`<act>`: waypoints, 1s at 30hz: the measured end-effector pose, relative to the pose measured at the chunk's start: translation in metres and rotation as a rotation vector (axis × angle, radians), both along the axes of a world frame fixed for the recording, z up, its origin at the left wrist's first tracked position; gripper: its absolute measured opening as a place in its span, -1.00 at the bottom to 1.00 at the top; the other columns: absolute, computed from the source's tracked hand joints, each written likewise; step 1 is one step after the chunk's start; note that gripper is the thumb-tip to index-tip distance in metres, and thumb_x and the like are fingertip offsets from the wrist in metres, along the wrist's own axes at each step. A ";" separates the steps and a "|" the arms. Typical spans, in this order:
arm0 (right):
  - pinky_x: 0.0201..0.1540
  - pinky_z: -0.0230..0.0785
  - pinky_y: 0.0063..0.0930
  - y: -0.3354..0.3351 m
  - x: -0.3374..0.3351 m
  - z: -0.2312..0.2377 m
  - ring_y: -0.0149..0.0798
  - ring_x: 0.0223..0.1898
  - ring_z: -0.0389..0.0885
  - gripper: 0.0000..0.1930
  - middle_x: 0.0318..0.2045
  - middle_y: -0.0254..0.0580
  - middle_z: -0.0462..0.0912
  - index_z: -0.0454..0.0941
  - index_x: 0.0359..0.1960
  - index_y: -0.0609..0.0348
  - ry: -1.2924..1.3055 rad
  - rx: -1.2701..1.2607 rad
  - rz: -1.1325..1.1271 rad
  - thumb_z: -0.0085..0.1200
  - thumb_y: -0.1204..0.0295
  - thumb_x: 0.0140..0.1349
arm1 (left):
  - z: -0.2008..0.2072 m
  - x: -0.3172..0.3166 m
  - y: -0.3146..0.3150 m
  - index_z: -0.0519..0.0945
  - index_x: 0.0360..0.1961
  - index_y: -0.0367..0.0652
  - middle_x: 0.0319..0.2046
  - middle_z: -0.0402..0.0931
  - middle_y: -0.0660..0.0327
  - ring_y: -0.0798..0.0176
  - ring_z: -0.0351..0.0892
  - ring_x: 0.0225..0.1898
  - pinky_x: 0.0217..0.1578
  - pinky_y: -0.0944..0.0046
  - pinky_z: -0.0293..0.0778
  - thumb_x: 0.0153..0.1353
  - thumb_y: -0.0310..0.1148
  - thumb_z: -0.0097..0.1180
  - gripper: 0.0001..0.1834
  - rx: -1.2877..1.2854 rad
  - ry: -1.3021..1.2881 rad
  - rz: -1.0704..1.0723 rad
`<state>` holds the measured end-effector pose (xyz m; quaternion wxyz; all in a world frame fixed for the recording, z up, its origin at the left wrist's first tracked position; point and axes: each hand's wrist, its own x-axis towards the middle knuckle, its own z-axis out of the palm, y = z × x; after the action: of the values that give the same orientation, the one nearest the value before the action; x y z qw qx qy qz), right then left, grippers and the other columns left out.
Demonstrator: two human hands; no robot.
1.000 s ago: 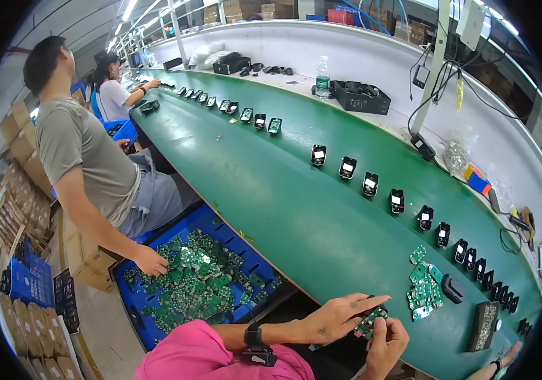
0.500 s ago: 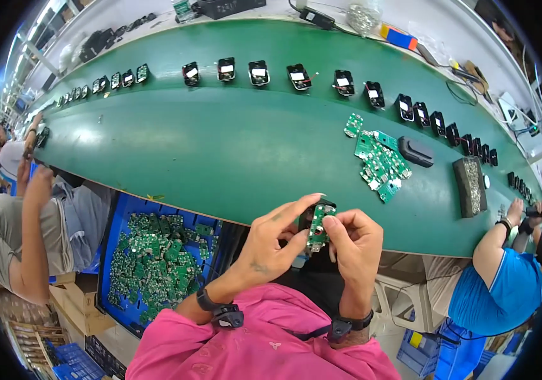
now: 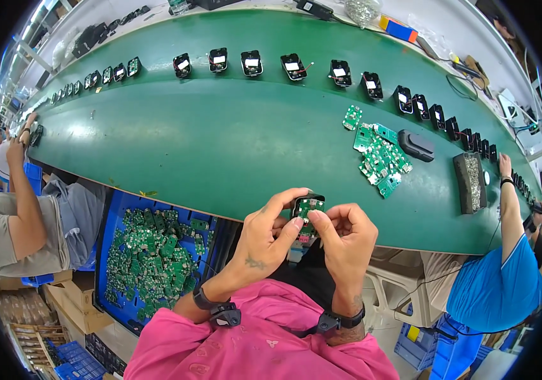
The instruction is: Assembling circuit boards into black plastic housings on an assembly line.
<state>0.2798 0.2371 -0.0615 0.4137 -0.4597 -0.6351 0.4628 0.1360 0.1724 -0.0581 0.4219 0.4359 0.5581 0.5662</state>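
Just past the table's near edge, my left hand [image 3: 263, 235] is wrapped round a small black plastic case [image 3: 317, 196]. A green circuit board [image 3: 312, 205] lies over the case's opening, component side up. The thumb of my right hand [image 3: 349, 237] presses on the board's face beside my left thumb, with its other fingers curled at the side. Something pinkish-red shows at the board's lower end, too small to make out. Whether the board sits fully inside the case cannot be told.
A pile of green circuit boards [image 3: 382, 155] lies ahead to the right, next to a black oval case [image 3: 416, 145] and a dark foam block [image 3: 469, 183]. Black cases [image 3: 252, 63] line the far table. A blue bin [image 3: 115, 221] of boards stands lower left. People sit on both sides.
The board has turned from steeply tilted to facing up more flatly over the case. My right thumb has shifted left along it. The person in blue has stretched an arm toward the row.
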 end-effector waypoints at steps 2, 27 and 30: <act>-0.53 0.25 -0.70 0.004 0.001 -0.004 -0.63 -0.54 0.45 -0.82 -0.55 -0.44 0.55 0.56 -0.41 0.29 0.035 0.076 0.037 0.38 0.55 0.17 | 0.008 -0.002 0.000 0.40 0.27 -0.26 -0.05 0.61 0.05 0.38 0.70 -0.26 -0.24 0.36 0.62 0.36 -0.55 0.03 -0.55 -0.015 -0.011 -0.019; -0.56 0.17 -0.74 0.002 0.004 -0.005 -0.68 -0.55 0.38 -0.89 -0.49 -0.48 0.52 0.54 -0.29 0.28 0.124 -0.069 0.122 0.20 0.51 0.35 | 0.009 0.000 0.001 0.36 0.31 -0.25 -0.01 0.58 0.04 0.32 0.70 -0.21 -0.24 0.32 0.64 0.40 -0.49 0.01 -0.54 -0.063 -0.018 -0.049; -0.56 0.18 -0.74 -0.001 0.000 -0.006 -0.68 -0.55 0.38 -0.90 -0.48 -0.48 0.53 0.54 -0.28 0.29 0.126 -0.056 0.094 0.20 0.52 0.35 | 0.007 0.002 0.001 0.38 0.28 -0.27 -0.04 0.59 0.03 0.31 0.70 -0.22 -0.23 0.31 0.63 0.40 -0.51 0.00 -0.57 -0.050 0.044 -0.014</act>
<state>0.2798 0.2358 -0.0674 0.4177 -0.4108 -0.6155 0.5272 0.1378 0.1730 -0.0508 0.4243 0.4415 0.5782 0.5392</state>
